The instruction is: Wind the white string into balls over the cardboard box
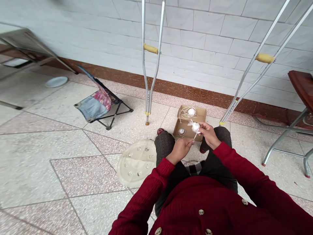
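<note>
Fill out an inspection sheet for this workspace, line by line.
Surface: speckled tile floor, in pale and pinkish sections.
Job's things: white bundle, held above an open cardboard box; a white ball in the box's upper part, a smaller white ball in its lower part.
Clutter: round pale mat beside the left leg.
Grips: right grip holds the bundle; left grip pinches a thin white strand at it.
Cables: nothing seen; only loops of white cord in the box's upper part.
Surroundings: folding chair, left crutch, right crutch, tiled wall.
</note>
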Tool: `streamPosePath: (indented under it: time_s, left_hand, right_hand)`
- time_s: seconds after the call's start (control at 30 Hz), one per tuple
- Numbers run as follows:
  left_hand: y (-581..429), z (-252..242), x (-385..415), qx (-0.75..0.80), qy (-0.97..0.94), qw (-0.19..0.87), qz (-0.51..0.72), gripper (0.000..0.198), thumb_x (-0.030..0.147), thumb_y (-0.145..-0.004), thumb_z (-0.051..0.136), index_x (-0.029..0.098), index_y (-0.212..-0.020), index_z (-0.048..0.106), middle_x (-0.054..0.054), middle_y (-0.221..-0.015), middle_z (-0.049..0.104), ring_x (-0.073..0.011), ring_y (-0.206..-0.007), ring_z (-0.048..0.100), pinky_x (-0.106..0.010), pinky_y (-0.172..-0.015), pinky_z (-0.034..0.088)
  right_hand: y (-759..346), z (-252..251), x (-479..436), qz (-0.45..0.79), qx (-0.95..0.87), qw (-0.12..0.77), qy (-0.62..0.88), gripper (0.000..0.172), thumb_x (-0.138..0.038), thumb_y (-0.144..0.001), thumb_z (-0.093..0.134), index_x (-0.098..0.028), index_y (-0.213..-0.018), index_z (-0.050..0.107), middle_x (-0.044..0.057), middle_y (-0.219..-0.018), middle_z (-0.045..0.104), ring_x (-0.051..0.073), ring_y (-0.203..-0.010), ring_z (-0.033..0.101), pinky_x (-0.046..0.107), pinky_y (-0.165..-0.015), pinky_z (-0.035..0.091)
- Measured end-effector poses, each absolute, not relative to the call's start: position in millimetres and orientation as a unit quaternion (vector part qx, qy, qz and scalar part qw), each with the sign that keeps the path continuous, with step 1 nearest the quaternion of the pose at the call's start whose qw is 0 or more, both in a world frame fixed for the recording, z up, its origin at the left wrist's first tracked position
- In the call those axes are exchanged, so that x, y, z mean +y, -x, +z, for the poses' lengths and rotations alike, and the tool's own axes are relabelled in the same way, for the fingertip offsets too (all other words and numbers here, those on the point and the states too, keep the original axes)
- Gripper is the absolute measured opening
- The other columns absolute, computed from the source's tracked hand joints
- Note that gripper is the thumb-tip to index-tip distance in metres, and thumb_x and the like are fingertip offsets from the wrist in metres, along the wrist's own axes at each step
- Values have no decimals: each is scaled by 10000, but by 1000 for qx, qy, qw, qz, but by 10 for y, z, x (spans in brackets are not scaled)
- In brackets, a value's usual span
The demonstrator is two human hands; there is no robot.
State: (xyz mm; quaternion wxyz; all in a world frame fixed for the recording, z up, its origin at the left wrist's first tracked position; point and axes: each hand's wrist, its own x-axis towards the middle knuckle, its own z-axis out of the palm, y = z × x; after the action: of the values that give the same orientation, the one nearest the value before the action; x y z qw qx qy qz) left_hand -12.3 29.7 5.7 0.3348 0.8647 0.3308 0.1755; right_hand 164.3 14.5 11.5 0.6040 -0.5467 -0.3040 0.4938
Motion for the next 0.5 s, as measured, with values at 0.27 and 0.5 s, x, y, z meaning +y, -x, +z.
streamPosePath:
  time_s: [0.27,0.5]
  left_hand:
    - [270,-157,568,381,-866,287,150,208,179,-868,521,152,-782,709,-60,-784,704,-173,-753,639,-232,-670,415]
    - [61,222,759,311,-919,177,169,242,236,-917,484,163,-904,715,-69,-760,688,-185,-752,617,-279,-733,428]
  right_hand:
    - [-1508,394,-244,598,-359,496,517,227,-190,-583,739,-169,-799,673,-18,-657,615,92,-546,499,190,-457,371]
    - [-1489,243,-337,632,-376,393,551,228,-177,-572,725,-159,-789,659,-27,-641,604,79,-526,491,173,-437,369]
